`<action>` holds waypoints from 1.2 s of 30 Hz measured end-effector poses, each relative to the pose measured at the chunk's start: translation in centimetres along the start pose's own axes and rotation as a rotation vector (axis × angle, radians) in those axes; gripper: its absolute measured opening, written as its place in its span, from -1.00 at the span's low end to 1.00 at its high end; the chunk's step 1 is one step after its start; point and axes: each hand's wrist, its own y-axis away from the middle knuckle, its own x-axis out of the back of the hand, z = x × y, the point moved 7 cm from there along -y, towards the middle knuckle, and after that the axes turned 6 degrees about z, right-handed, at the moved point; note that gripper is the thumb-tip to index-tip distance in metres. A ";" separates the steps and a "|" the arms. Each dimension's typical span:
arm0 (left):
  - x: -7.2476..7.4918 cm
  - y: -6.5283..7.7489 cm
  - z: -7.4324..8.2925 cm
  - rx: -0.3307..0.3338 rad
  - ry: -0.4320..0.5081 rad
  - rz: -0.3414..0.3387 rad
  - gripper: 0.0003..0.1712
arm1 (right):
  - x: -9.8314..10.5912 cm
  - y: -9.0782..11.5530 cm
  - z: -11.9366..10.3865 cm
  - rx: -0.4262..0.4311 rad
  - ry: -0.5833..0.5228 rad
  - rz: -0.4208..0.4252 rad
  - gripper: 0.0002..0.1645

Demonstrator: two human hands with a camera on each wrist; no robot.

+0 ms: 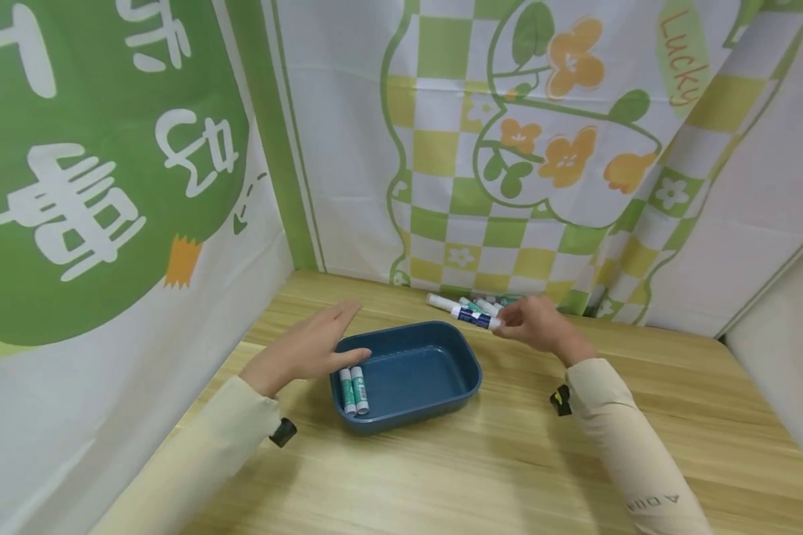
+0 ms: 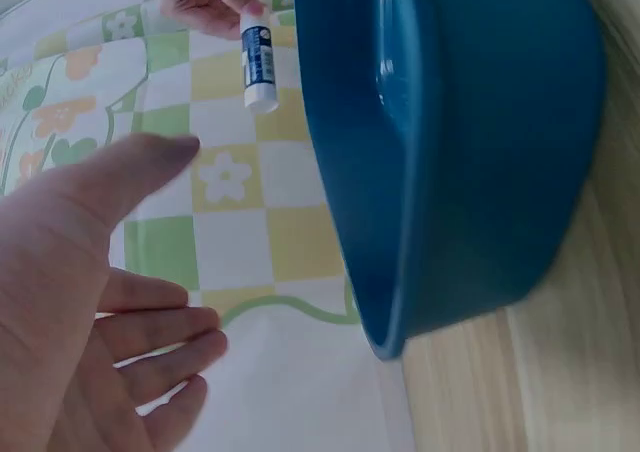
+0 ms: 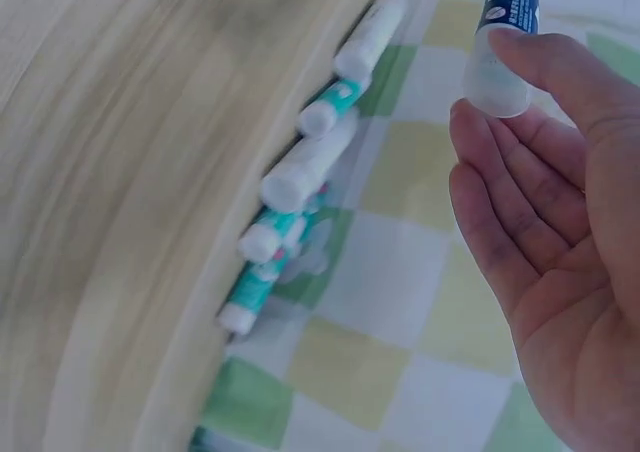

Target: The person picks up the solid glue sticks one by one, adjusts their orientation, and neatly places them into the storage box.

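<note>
My right hand (image 1: pixel 538 325) pinches one end of a white glue stick with a dark blue label (image 1: pixel 475 318), held up off the table beyond the tray's back right corner. In the right wrist view, the thumb presses on this glue stick (image 3: pixel 510 12) against the fingertips. A blue rectangular tray (image 1: pixel 421 379) holds two green-labelled glue sticks (image 1: pixel 359 390), side by side at its left end. My left hand (image 1: pixel 308 348) is over the tray's left edge, fingers extended and thumb spread above the inside. Nothing is in its grasp in the left wrist view.
More glue sticks (image 3: pixel 310 162), some green-labelled and some white, lie in a loose row against the patterned curtain (image 1: pixel 462 245) at the table's back edge. Another printed cloth (image 1: pixel 254 297) hangs along the left side. The wooden table (image 1: pixel 508 446) extends in front of the tray.
</note>
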 end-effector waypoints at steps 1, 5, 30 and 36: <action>0.2 -0.3 0.3 -0.020 -0.009 0.020 0.02 | 0.0 0.0 -0.6 0.024 0.000 -0.006 -0.80; 0.9 -1.4 1.9 -0.112 -0.046 0.096 -0.10 | 0.1 0.0 -3.0 0.098 -0.006 -0.025 -0.86; 0.3 -3.5 7.1 -0.321 -0.154 0.260 -0.69 | -0.6 -0.2 -13.1 0.359 -0.028 -0.074 -0.91; 0.6 -2.8 6.7 -0.260 -0.125 0.341 -0.68 | -0.4 0.1 -12.4 0.261 -0.119 0.059 -0.73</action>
